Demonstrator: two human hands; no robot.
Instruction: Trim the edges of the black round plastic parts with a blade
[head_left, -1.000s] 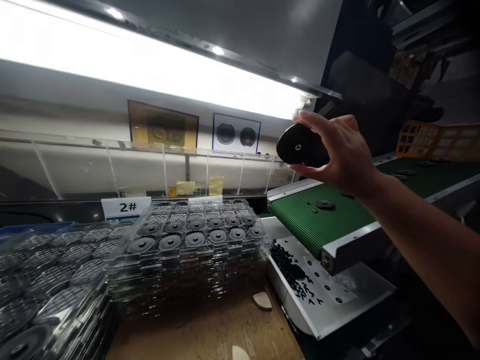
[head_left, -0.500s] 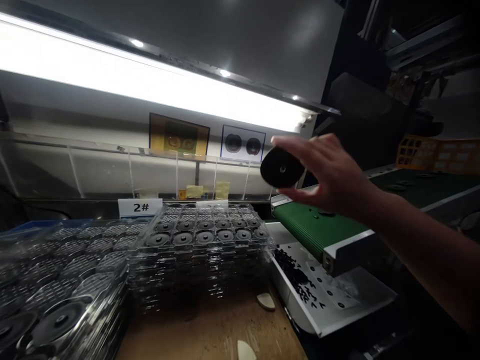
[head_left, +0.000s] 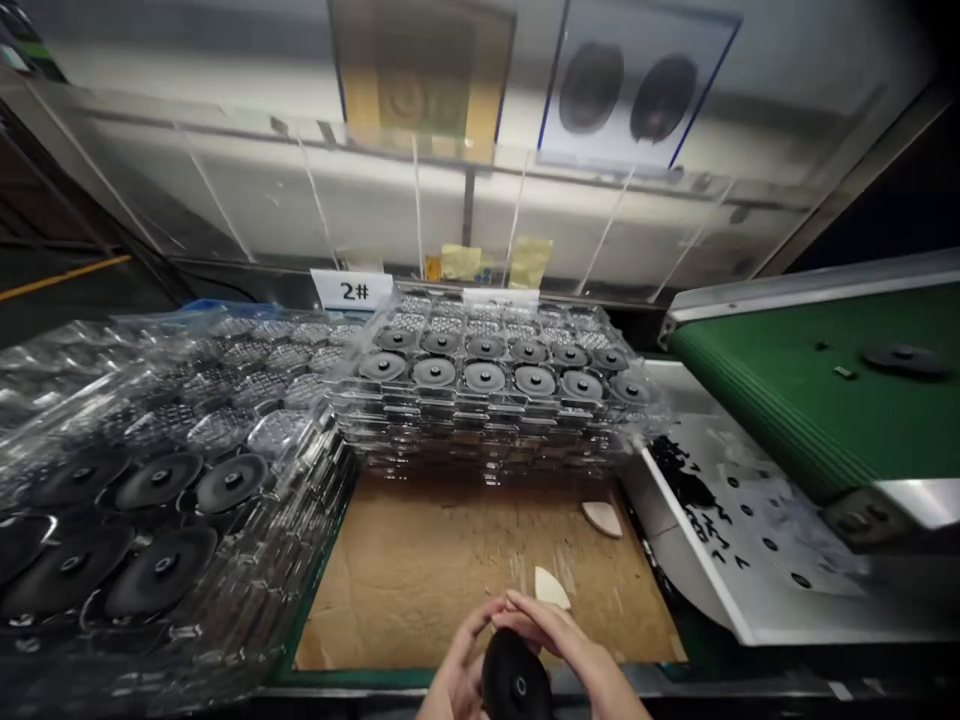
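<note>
A black oval disc [head_left: 504, 672] with a small round hub is held at the bottom middle, close to my body. My left hand [head_left: 459, 672] is wrapped round its left side, and my right hand [head_left: 574, 645] reaches over its top edge from the right. The fingertips meet above the disc, so part of the grip is hidden. Just beyond my fingers, a cream wedge-shaped piece [head_left: 550, 588] lies on the cardboard sheet [head_left: 420, 570]. A second cream wedge [head_left: 602, 518] sits farther back on the right.
Clear plastic trays with similar discs stand in a left stack [head_left: 225, 420] and a back stack [head_left: 487, 410]. To the right, a white tray [head_left: 780, 615] holds small black parts below a green conveyor belt [head_left: 795, 390] carrying another disc [head_left: 904, 358]. A "2#" label [head_left: 352, 290] stands behind.
My right hand has brought the disc from beside the conveyor down to the bottom middle. My left hand has come into view at the disc. The view has tilted downward.
</note>
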